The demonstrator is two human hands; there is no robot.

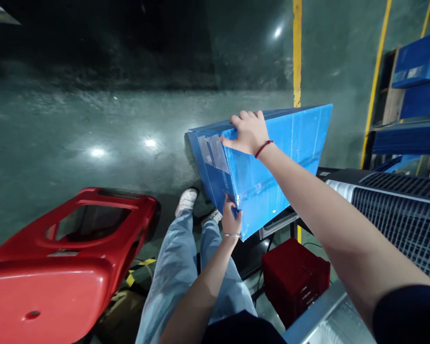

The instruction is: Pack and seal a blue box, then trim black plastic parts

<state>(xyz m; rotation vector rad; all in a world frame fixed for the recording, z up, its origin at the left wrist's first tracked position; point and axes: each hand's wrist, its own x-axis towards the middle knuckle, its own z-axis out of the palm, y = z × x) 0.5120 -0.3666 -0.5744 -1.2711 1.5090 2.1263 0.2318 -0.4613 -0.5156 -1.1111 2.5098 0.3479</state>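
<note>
Green floor (75, 114), a red chair (96, 255) at left. At centre, the left grip (231, 219) clasps a tilted blue box (252, 179) low on its edge, the right grip (250, 134) its top; it looks closed, not yet released.

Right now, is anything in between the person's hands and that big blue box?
Nothing visible is. The left hand is directly on the blue box near its closest corner; the right hand lies over its far edge.
</note>
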